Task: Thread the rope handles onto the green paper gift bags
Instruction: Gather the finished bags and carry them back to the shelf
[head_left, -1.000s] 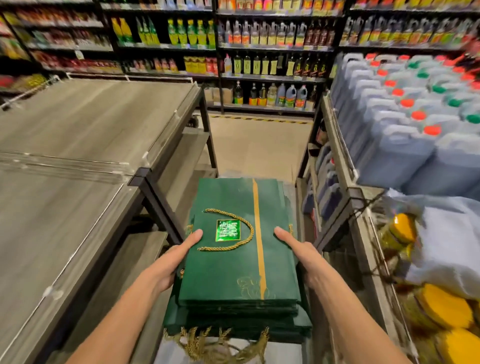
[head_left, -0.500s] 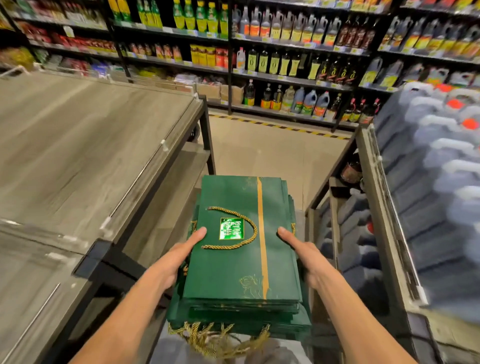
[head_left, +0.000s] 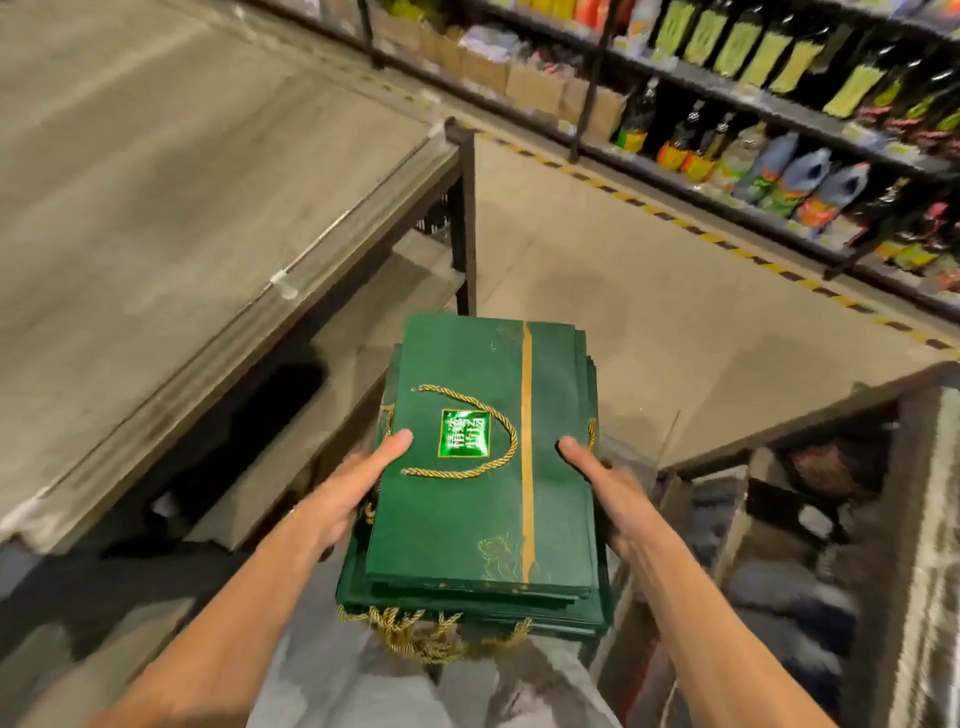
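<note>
The left hand (head_left: 353, 488) and right hand (head_left: 602, 483) hold the stack of green gift bags (head_left: 483, 519) right of the worktop (head_left: 156, 208), fingers grasping its sides. Holding it level should stop the loose rope handle (head_left: 467, 431) from sliding.

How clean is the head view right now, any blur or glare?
Head view: stack of flat green paper gift bags fairly sharp; left hand and right hand slightly soft; bottle shelves and grey wooden table motion-blurred; glare on the top bag's shiny green label.
</note>
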